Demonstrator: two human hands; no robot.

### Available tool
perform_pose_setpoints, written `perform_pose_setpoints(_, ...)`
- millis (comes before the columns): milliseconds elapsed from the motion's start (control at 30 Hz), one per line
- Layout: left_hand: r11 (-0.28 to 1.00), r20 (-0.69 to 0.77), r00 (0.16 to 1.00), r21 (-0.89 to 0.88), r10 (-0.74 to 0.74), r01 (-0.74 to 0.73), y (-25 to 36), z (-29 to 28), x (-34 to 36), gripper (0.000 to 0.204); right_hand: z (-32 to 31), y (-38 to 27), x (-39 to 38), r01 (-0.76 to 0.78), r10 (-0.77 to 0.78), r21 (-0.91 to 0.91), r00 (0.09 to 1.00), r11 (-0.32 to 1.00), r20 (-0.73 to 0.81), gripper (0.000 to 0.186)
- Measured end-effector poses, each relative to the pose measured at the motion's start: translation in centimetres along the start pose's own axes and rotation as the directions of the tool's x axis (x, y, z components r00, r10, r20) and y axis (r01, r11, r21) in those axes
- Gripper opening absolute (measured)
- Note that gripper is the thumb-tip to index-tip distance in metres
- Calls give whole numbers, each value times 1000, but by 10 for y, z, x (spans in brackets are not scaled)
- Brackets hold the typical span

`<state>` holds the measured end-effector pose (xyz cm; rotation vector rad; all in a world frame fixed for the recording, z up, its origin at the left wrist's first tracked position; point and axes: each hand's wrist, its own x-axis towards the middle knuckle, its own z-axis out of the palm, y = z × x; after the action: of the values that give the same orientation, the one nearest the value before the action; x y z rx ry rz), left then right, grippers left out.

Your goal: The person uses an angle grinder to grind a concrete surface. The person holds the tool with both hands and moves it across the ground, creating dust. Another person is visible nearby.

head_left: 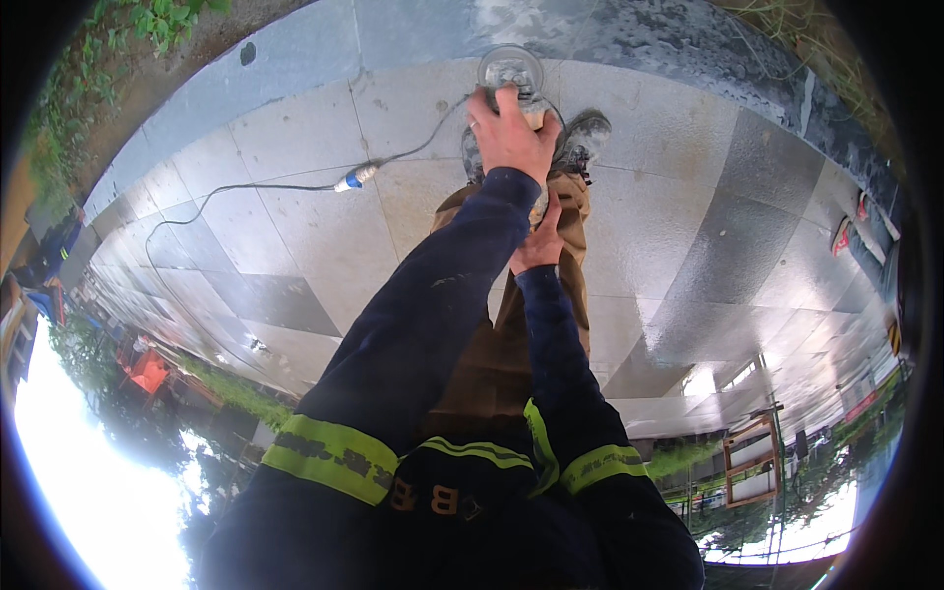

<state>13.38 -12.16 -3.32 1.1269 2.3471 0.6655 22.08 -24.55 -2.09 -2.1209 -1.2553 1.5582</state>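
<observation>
An angle grinder (pixel 512 71) with a round grey disc sits at the far edge of the paving, beside a dusty dark stone border. My left hand (pixel 513 135) is closed over its front part, fingers curled near the disc. Closer to my body, my right hand (pixel 542 240) wraps the rear of the tool between my knees; the left sleeve partly covers this grip. A dark cord loops round the tool and runs left to a blue-and-white plug connector (pixel 356 177) lying on the tiles.
Grey and tan paving tiles (pixel 629 236) look wet and shiny at right. My dusty shoe (pixel 587 135) stands right of the grinder. The stone border (pixel 678 54) curves beyond, with plants (pixel 147 29) behind it. Another person's red shoes (pixel 842 236) show at far right.
</observation>
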Motion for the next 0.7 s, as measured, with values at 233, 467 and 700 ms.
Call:
perform_pose_setpoints(233,999,67,997,23,-24,23,1,-2,3,57,0,-3,-1,-79,77,-44,996,996,-39,79)
perform_pose_setpoints(467,1000,-32,999,28,2,-2,-7,-4,2,58,4,-9,-4,-25,25,-99,1000,995,-7,80)
perform_pose_setpoints(700,1000,-36,999,13,17,-16,-11,-11,8,59,11,-18,-6,-16,15,-32,1000,999,-25,82)
